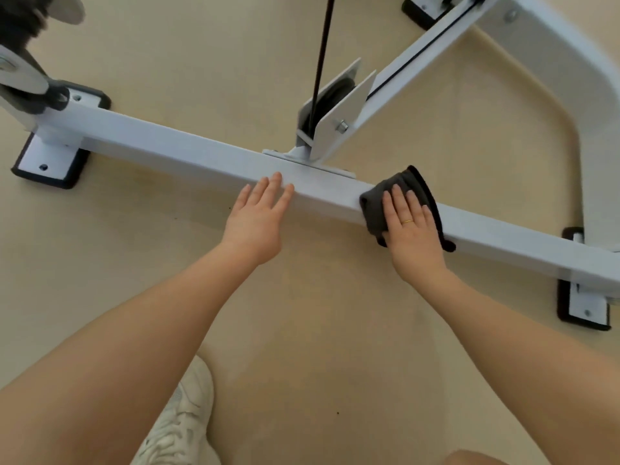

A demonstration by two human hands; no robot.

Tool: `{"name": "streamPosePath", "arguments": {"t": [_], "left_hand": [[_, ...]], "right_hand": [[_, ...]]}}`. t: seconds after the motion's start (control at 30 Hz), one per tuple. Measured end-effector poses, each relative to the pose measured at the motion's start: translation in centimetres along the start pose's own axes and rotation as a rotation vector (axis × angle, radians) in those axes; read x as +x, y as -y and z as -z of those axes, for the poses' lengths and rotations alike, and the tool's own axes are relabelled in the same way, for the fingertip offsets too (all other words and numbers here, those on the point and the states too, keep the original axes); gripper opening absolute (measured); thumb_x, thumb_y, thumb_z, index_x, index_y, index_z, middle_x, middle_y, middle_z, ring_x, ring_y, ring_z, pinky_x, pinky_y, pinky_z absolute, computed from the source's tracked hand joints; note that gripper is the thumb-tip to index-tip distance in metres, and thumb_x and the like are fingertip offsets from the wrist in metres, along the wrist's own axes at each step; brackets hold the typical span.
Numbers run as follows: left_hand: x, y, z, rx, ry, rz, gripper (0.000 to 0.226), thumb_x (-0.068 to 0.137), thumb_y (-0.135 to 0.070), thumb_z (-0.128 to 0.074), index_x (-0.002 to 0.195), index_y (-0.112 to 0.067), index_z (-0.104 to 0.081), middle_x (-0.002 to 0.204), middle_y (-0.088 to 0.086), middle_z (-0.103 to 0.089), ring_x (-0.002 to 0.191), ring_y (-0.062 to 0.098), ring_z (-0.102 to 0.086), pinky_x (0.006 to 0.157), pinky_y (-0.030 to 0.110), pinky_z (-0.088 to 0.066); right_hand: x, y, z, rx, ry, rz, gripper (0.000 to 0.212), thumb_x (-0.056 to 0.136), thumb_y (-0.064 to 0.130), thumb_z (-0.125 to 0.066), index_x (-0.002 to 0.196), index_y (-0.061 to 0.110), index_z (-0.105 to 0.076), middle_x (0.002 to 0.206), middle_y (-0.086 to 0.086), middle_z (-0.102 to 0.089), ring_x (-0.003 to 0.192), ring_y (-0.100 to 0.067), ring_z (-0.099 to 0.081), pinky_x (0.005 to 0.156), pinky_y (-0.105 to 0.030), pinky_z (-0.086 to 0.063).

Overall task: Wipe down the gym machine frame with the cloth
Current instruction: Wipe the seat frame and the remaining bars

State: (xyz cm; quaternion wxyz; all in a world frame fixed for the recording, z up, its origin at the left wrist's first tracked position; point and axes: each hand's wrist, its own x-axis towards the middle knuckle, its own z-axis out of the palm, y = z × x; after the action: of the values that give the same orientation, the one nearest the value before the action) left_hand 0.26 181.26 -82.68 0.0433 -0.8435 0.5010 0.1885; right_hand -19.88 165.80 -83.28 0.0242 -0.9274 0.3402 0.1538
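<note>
So your right hand (pixel 414 226) is flat on the dark grey cloth (pixel 404 193), fingers (pixel 399 199) straight and close together, pressing it down onto the white floor beam (pixel 188 149) of the gym machine frame. The cloth drapes over the beam's top and down the near side, just right of the pulley bracket (pixel 335 112), so you're probably getting two faces in one pass. Flat palm makes sense here, more contact than a bunched-up grip.

Your left hand (pixel 256 223) is bare, fingers (pixel 273 189) straight and slightly spread, tips resting on the beam's near edge just left of the bracket. Looks like it's there to brace you while you lean over, not to clean.

The black cable (pixel 322 52) runs up from the pulley, so you'd likely need to work around it. My guess is there's a lot left: the long stretch toward the left foot plate (pixel 47 162), the angled strut (pixel 419 58), and the far feet.
</note>
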Motion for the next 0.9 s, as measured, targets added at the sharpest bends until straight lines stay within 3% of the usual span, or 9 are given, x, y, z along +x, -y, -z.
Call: {"name": "streamPosePath", "arguments": {"t": [0.2, 0.3, 0.4, 0.53, 0.63, 0.73, 0.9], "left_hand": [[-0.1, -2.4, 0.1, 0.06, 0.026, 0.163, 0.083, 0.083, -0.006, -0.041, 0.147, -0.021, 0.01, 0.155, 0.004, 0.017, 0.142, 0.022, 0.012, 0.113, 0.039, 0.007], [0.0, -3.7, 0.3, 0.116, 0.033, 0.221, 0.081, 0.083, -0.006, -0.039, 0.147, -0.018, 0.009, 0.155, 0.004, 0.015, 0.142, 0.023, 0.014, 0.112, 0.043, 0.01], [-0.4, -4.8, 0.5, 0.075, 0.058, 0.273, 0.074, 0.085, -0.009, -0.037, 0.148, -0.016, 0.003, 0.156, 0.003, 0.011, 0.142, 0.022, 0.013, 0.113, 0.039, 0.008], [-2.9, -7.1, -0.3, 0.111, 0.061, 0.218, 0.069, 0.086, -0.011, -0.037, 0.148, -0.016, -0.008, 0.156, 0.005, 0.01, 0.142, 0.022, 0.013, 0.114, 0.037, 0.007], [-6.0, -8.6, -1.1, 0.081, 0.02, 0.208, 0.07, 0.085, -0.01, -0.04, 0.148, -0.017, -0.009, 0.156, 0.005, 0.008, 0.142, 0.021, 0.013, 0.113, 0.035, 0.008], [-10.2, -9.7, -1.2, 0.074, -0.01, 0.226, 0.073, 0.084, -0.009, -0.042, 0.148, -0.018, -0.008, 0.156, 0.004, 0.008, 0.142, 0.022, 0.013, 0.113, 0.035, 0.009], [-18.6, -8.7, 2.1, 0.159, -0.037, 0.325, 0.072, 0.085, -0.007, -0.04, 0.148, -0.021, -0.006, 0.155, 0.002, 0.013, 0.142, 0.02, 0.016, 0.113, 0.034, 0.009]], "right_hand": [[2.8, 3.9, -0.1, 0.003, -0.075, 0.222, 0.064, 0.098, 0.02, -0.035, 0.149, 0.018, 0.003, 0.158, -0.001, 0.005, 0.144, -0.023, 0.003, 0.115, -0.036, 0.002], [1.9, -0.8, -0.6, -0.05, -0.103, 0.271, 0.063, 0.096, 0.01, -0.033, 0.15, 0.018, 0.0, 0.158, 0.001, 0.004, 0.145, -0.021, 0.0, 0.115, -0.034, -0.003], [-0.8, -7.6, -1.1, -0.064, -0.073, 0.167, 0.063, 0.095, 0.002, -0.032, 0.15, 0.016, -0.004, 0.158, 0.001, 0.002, 0.145, -0.022, -0.002, 0.114, -0.033, -0.01], [-4.2, -12.7, -0.8, -0.049, -0.031, 0.108, 0.059, 0.094, -0.003, -0.035, 0.148, 0.014, -0.017, 0.157, 0.0, -0.01, 0.143, -0.023, -0.014, 0.107, -0.036, -0.027], [-3.9, -12.0, 0.3, 0.007, -0.039, 0.077, 0.052, 0.093, -0.003, -0.038, 0.143, 0.01, -0.029, 0.155, -0.003, -0.021, 0.139, -0.027, -0.025, 0.096, -0.041, -0.038], [-3.9, -9.4, 1.1, 0.046, -0.067, 0.101, 0.037, 0.087, -0.006, -0.039, 0.122, 0.005, -0.044, 0.138, -0.01, -0.043, 0.115, -0.034, -0.044, 0.069, -0.038, -0.04], [-6.1, -2.9, 4.1, 0.095, -0.077, 0.336, 0.039, 0.08, -0.007, -0.045, 0.115, 0.009, -0.049, 0.116, -0.012, -0.053, 0.098, -0.033, -0.051, 0.073, -0.036, -0.037]]}}
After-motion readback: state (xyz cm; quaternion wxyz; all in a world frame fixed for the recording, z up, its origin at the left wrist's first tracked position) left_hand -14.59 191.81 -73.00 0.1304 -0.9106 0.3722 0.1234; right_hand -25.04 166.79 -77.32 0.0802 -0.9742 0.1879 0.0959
